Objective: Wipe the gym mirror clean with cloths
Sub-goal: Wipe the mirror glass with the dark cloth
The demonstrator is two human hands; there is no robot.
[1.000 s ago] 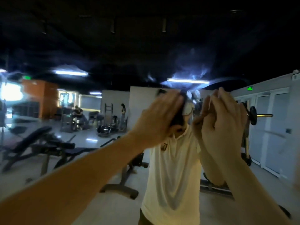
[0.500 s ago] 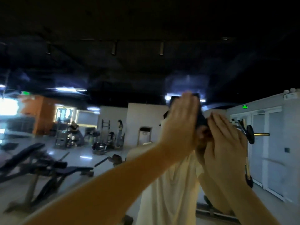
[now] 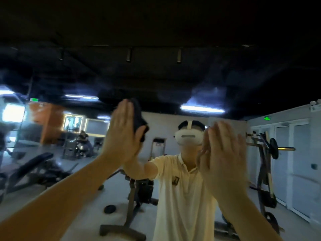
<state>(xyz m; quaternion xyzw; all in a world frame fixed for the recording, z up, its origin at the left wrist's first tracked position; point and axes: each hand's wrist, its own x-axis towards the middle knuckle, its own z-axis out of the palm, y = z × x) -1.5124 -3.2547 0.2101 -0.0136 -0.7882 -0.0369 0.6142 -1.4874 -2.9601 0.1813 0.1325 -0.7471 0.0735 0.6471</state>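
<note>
Dark cloth (image 3: 139,119) at nine o'clock, seemingly limp, wants flat-palm pinning: left hand (image 3: 121,136) and right hand (image 3: 224,153) both show straight fingers.

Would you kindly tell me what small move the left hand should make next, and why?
Probably slide the left hand with its dark cloth sideways across the mirror: straight fingers press the cloth flat on the glass, and hazy streaks show just above it.

Cloth (image 3: 139,119) lies between left hand (image 3: 121,136) and mirror (image 3: 156,75), with the right hand (image 3: 224,153) against the mirror further right
</note>
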